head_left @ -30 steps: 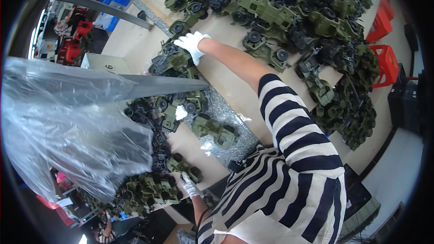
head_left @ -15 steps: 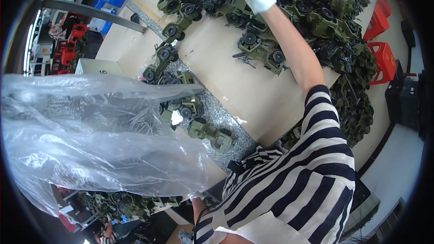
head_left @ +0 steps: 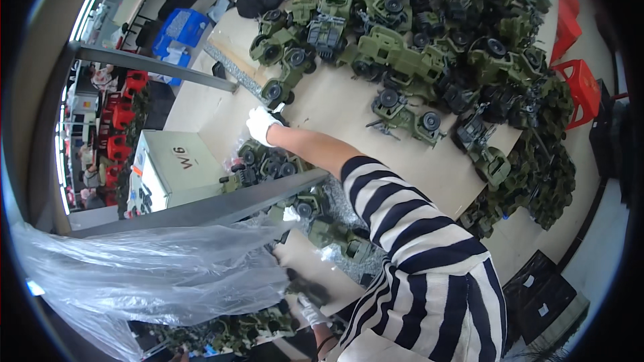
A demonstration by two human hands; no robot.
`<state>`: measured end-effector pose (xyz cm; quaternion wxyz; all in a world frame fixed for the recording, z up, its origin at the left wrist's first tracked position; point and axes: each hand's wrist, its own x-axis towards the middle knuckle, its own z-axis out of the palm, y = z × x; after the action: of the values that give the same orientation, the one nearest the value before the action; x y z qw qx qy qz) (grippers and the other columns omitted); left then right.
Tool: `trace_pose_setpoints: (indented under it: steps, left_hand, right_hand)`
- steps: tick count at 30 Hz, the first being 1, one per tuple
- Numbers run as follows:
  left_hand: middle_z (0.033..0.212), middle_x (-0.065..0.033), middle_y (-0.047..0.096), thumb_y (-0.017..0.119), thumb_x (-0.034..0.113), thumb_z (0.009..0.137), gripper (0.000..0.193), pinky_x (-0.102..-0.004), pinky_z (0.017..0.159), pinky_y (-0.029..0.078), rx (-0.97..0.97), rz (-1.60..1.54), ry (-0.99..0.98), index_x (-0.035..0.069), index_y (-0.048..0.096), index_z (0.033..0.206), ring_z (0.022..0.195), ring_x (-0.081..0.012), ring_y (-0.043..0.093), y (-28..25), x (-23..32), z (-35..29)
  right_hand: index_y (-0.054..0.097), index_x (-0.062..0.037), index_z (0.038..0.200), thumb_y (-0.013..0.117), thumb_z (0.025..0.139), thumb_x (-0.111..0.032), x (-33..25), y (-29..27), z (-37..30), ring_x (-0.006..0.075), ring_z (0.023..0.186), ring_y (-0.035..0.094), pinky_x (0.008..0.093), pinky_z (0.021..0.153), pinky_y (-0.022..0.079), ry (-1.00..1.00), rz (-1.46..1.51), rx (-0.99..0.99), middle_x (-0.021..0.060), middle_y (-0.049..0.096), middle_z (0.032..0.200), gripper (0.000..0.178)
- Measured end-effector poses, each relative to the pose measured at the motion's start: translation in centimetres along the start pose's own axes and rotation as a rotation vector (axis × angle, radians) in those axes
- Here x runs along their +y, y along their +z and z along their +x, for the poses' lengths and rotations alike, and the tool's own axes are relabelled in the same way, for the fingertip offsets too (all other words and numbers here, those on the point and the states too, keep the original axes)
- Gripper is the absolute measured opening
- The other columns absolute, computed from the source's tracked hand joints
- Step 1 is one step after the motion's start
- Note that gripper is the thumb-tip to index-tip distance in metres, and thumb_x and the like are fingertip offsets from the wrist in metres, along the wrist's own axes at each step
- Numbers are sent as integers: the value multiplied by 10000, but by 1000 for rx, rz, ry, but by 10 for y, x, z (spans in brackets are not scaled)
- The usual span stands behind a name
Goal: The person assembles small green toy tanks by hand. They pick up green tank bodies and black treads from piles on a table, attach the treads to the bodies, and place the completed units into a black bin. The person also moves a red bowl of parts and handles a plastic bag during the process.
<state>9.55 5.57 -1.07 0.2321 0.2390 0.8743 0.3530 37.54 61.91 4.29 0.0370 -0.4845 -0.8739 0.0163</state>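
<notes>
White-gloved fingers (head_left: 253,119) among olive toy vehicles (head_left: 402,53)

My right hand (head_left: 261,127) had its fingers bent beside a small dark piece (head_left: 278,118) toward the left of the cream tabletop (head_left: 335,104); whether they gripped anything, I could not tell. My left hand (head_left: 312,310), on the near side, was at a blurred green vehicle (head_left: 307,288), its fingers seemingly against it; I could not tell if they were closed on it.

With wheels and frames so crowded, I judged a light hold on the body best, clear of the thin parts, and a straight lift safer than a drag, which might snag a neighbour.

Just far of my right hand stood a single jeep (head_left: 287,79); just near of it, a tight cluster (head_left: 265,161) sat by the grey metal bar (head_left: 208,206). They were dull olive with black wheels, some tipped so that the wheels showed. One lone vehicle (head_left: 406,119) on the tabletop had a thin dark part poking out at its left. The rest lay in a deep heap, far and right. Clear plastic sheeting (head_left: 168,281) hung near left, and a red stool (head_left: 580,94) stood beyond the heap at the right.
</notes>
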Motion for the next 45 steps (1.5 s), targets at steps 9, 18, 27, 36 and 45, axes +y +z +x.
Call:
trace_pose_setpoints:
  steps: [9, 18, 27, 36, 45]
  left_hand:
    - [1090, -94, 643, 607, 388, 978, 467, -295, 793, 486, 15, -43, 1, -33, 610, 1179, 892, -160, 563, 7, -17, -7]
    - [935, -20, 636, 599, 335, 992, 347, -258, 643, 469, -47, -239, -55, 12, 614, 1118, 741, -99, 550, 19, 36, -24]
    - [935, -30, 619, 676, 355, 940, 445, -268, 657, 473, 7, -252, -116, -14, 589, 1173, 740, -98, 529, 18, 52, -26]
    - [1263, -280, 595, 731, 449, 822, 706, -424, 986, 469, -102, 728, -249, -41, 548, 1296, 1125, -402, 600, -50, 208, -51]
    - [1390, -157, 516, 829, 406, 632, 912, -505, 1124, 277, -311, 1023, 893, 75, 463, 1398, 1381, -309, 388, 115, 308, 84]
  right_hand:
    - [646, -158, 976, 648, 692, -134, 83, -151, -182, 299, 883, 574, 448, 592, 479, 282, -92, 426, 53, 632, 923, 285]
    - [631, -128, 1108, 701, 743, -257, 156, -229, -257, 336, 1003, 613, 490, 781, 496, 574, -295, 835, 116, 643, 1059, 394]
    - [482, -39, 1396, 703, 844, -247, 30, 0, -139, 263, 1303, 475, 400, 1048, 419, -55, 880, -441, 164, 497, 1414, 630]
    - [342, 38, 1474, 796, 779, -362, 22, 9, -97, 284, 1360, 398, 378, 1136, 306, -180, 926, -519, 191, 430, 1466, 921]
    - [483, 48, 1372, 746, 791, -219, 57, 38, -110, 175, 1069, 596, 297, 897, 477, 510, 1495, -399, 108, 625, 1219, 691]
